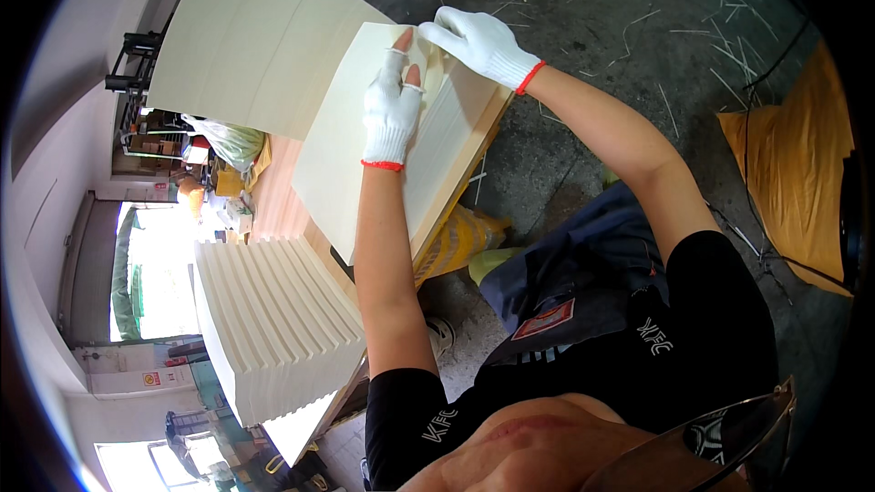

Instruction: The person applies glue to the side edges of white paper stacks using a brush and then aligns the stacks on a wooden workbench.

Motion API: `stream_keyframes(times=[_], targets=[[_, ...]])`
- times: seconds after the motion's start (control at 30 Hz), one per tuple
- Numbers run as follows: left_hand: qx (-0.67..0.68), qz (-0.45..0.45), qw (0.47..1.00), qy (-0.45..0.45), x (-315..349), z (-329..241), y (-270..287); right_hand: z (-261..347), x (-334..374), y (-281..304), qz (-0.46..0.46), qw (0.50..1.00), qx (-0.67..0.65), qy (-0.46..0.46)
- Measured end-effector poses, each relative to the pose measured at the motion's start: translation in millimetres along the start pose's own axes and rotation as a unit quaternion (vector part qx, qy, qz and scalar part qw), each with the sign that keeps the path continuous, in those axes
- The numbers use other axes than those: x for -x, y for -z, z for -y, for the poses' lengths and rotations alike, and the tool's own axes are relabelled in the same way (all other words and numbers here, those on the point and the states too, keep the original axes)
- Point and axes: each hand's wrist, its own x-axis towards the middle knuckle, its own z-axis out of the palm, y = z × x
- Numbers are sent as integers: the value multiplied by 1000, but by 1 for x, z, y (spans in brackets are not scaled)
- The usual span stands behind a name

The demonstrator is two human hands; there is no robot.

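My left hand (392, 114), in a white knit glove with bare fingertips showing, lies on the top cream sheet (351, 132) of a thick stack. Its index finger and thumb stretch toward the sheet's far corner. At that corner my right hand (478, 44), gloved in white with a red cuff, has its fingers drawn together against the edge. What they pinch is hidden. Below the right hand, the stack's layered side (447, 132) shows, with pale narrow pieces near the corner.
Large cream sheets (264, 41) spread at the far left on a wood-toned table (278, 187). Nearer stands a tall stepped stack of white sheets (283, 319). Thin offcut strips (729, 55) litter the dark floor. A yellow sack (793, 164) is at right, with a black cable beside it.
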Motion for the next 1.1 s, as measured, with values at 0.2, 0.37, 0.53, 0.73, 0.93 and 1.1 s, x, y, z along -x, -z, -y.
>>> stream_keyframes(times=[0.2, 0.37, 0.53, 0.73, 0.93, 1.1], targets=[[-42, 64, 997, 11, -2, 1, 4, -5, -1, -4, -10, 1000, 2, 7], [-54, 53, 997, 8, -2, 0, 1, -5, 0, -3, -6, 1000, -3, 0], [-57, 56, 997, 8, -1, -4, 4, -3, 0, 1, 6, 999, -40, 0], [-55, -5, 998, 0, 6, -20, 6, -6, -1, 36, 161, 959, 231, -10], [-3, 30, 999, 27, 0, -4, 7, -14, -20, 36, 101, 926, 253, 262], [0, 39, 999, 19, 1, -8, 7, 2, -13, 17, 131, 985, 102, 42]])
